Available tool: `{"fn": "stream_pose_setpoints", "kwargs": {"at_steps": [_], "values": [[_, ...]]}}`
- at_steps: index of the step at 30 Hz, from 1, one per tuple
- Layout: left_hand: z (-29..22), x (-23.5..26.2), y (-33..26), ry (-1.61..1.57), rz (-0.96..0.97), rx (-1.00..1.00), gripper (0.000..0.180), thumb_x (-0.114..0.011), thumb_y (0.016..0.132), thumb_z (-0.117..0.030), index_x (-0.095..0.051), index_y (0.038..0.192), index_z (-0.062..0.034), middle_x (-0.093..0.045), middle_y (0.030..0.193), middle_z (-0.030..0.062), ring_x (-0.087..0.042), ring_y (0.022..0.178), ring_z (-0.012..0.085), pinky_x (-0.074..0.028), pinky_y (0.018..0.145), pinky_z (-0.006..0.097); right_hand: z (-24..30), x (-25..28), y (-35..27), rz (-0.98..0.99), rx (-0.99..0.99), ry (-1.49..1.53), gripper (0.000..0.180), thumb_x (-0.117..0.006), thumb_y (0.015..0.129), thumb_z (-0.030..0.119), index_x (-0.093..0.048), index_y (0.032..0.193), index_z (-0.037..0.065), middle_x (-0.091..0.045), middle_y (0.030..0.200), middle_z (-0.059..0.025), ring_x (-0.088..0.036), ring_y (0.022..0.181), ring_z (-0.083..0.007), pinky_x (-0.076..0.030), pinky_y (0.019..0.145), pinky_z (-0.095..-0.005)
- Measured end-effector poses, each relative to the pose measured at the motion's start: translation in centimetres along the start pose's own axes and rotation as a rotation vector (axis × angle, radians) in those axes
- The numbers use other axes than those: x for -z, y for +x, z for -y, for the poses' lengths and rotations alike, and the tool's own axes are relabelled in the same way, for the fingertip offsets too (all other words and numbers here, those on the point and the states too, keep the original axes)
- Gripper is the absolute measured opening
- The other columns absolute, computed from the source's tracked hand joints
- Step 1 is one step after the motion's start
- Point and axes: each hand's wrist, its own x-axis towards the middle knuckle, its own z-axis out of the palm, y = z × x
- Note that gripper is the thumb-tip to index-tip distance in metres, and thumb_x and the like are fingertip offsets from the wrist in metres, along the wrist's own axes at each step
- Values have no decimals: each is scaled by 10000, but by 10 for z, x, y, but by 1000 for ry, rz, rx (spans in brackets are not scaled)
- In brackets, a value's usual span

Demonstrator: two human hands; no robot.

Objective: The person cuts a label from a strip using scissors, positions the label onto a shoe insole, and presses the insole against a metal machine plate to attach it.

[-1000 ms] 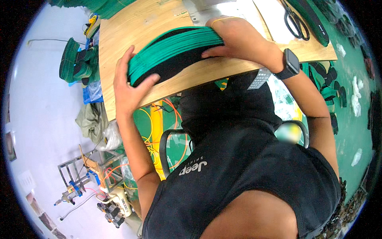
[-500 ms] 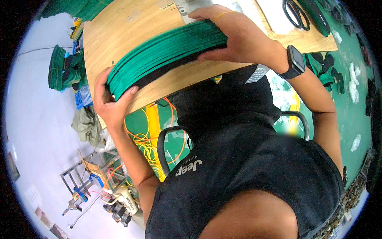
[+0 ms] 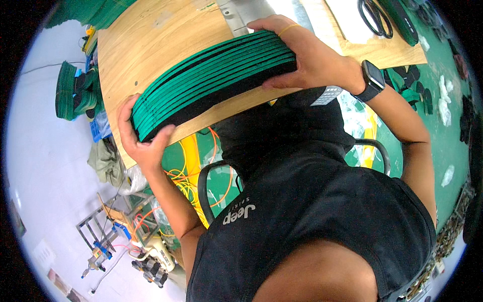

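Observation:
A long, curved stack of green and black insoles (image 3: 211, 75) is held sideways over the near edge of the wooden table (image 3: 146, 55). Its green layers alternate with thin dark bands, and a broad black face shows along the near side. My left hand (image 3: 142, 146) is closed round the left end, thumb on the near side and fingers on the far side. At the right end my right hand (image 3: 319, 60) grips the stack the same way, its thumb along the black face. Whether the stack's underside touches the tabletop I cannot tell.
A metal plate (image 3: 241, 17) lies on the table beyond my right hand. A black cable loop (image 3: 375, 17) rests at the far right. More green and black pieces (image 3: 73, 93) are piled off the table's left side. A chair armrest (image 3: 204, 189) curves beside me.
Both hands have brought the stack slightly nearer to me, with the right end shifted a little right. Its layers now show as wider, more distinct green bands. Both hands keep their grip.

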Motion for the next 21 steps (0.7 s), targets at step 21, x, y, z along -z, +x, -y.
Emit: {"fn": "stream_pose_setpoints", "kwargs": {"at_steps": [21], "values": [[-11, -5, 18, -247, -34, 223, 740, -742, 698, -64, -396, 1347, 15, -576, 1130, 150, -584, 982, 210, -446, 893, 308, 7, 16, -4, 17, -334, 181, 584, -759, 776, 160, -476, 1273, 43, -568, 1068, -81, -549, 1023, -182, -438, 890, -287]]}}
